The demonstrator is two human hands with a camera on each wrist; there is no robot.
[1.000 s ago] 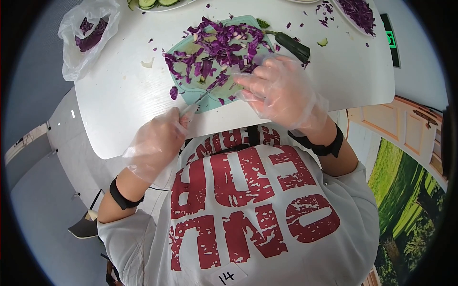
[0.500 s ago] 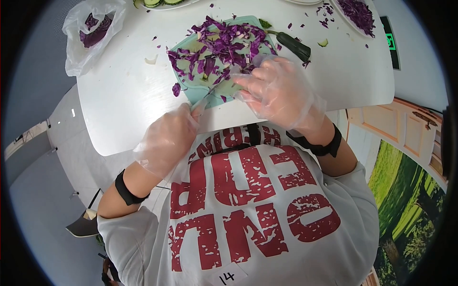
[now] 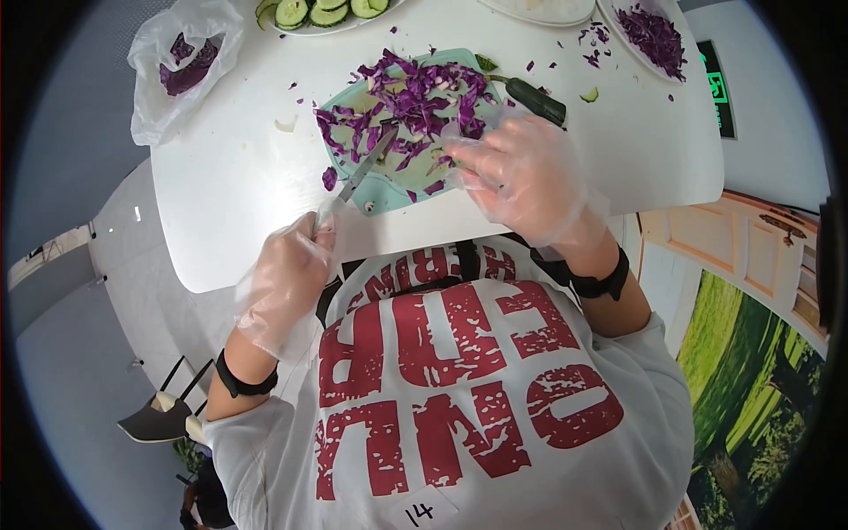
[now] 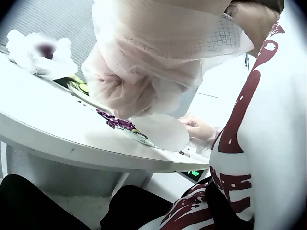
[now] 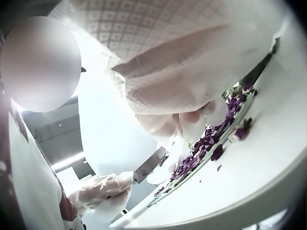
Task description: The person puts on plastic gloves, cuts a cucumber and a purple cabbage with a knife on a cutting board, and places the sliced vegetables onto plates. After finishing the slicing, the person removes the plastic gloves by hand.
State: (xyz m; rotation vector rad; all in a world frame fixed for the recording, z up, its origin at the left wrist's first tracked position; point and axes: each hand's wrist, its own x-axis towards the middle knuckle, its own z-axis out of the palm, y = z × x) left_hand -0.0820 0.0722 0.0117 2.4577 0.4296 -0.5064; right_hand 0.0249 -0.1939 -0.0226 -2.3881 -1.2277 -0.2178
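In the head view my gloved left hand point(image 3: 287, 274) grips a knife point(image 3: 360, 171), its blade reaching over the lower left of a pale green board point(image 3: 380, 196). Chopped purple cabbage point(image 3: 411, 102) covers much of that board. At the board's right side is my gloved right hand point(image 3: 530, 177), fingers loosely bent and tips at the cabbage pieces; whether they touch is unclear. The right wrist view shows the knife point(image 5: 150, 165) in my left hand point(image 5: 103, 191), and my right hand point(image 5: 177, 91) above the cabbage point(image 5: 201, 148).
A dark green cucumber-like vegetable point(image 3: 534, 101) lies right of the board. At the back are cucumber slices point(image 3: 329, 16) on a plate, another plate, and shredded cabbage point(image 3: 652, 40) on a plate. A plastic bag point(image 3: 159, 115) with cabbage stands at the left; scraps dot the table point(image 3: 230, 194).
My left hand has drawn back toward the left and down since half a second ago, and more of the knife blade shows. My right hand has shifted slightly and stays at the board's right side.
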